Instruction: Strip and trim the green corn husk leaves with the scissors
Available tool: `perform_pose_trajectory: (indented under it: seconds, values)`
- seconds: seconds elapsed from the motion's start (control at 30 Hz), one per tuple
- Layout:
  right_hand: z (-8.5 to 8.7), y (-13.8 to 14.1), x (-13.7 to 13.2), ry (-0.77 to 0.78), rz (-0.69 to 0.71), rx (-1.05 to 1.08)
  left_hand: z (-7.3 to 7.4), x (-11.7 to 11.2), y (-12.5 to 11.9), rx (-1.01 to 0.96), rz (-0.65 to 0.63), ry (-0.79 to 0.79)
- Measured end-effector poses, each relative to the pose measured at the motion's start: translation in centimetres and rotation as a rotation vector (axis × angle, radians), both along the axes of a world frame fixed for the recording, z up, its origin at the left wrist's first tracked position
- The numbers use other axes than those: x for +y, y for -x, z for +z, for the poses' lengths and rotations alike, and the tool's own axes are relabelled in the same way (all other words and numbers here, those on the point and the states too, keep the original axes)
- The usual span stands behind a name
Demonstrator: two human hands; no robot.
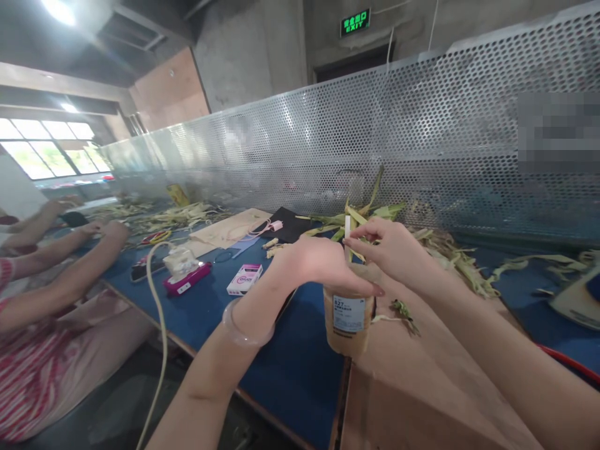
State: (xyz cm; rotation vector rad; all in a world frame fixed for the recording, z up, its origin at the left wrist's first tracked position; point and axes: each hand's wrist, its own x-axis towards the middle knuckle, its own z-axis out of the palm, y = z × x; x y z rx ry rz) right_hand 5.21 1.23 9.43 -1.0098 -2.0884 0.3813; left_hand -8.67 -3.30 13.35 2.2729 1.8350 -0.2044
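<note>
A takeaway drink cup (347,344) with a printed label (349,314) stands near a wooden board on the blue tabletop. My left hand (323,262) is wrapped round its top from above and hides most of the lid. Just over the cup, a white straw (347,228) stands upright. The fingertips of my right hand (389,244) pinch this straw from the right. Where its lower end meets the cup is hidden behind my left hand.
A perforated metal panel (281,144) runs behind the table. Dry husks (440,250) lie along it. Left are a small white-and-pink box (244,279), a magenta box (187,279) and a hanging pale cable (162,325). Another person's arms (70,275) work at far left.
</note>
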Motion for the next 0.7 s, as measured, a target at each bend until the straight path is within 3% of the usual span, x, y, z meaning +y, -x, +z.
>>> perform_pose_trajectory:
  seconds: [0.23, 0.47, 0.57, 0.7]
  values:
    - [1.4, -1.5, -0.6, 0.148, 0.022, -0.098, 0.4, 0.4, 0.2, 0.003, -0.049, 0.070]
    - [1.5, -0.6, -1.6, 0.093, 0.004, -0.038, 0.5, -0.5, -0.1, -0.010, -0.115, 0.018]
    - [2.2, -1.7, -1.4, 0.124, 0.066, -0.166, 0.6, -1.1, 0.2, 0.040, -0.191, 0.002]
    - [3.6, -4.7, -1.5, 0.104, 0.202, -0.390, 0.8, -2.7, 0.6, 0.055, -0.367, -0.163]
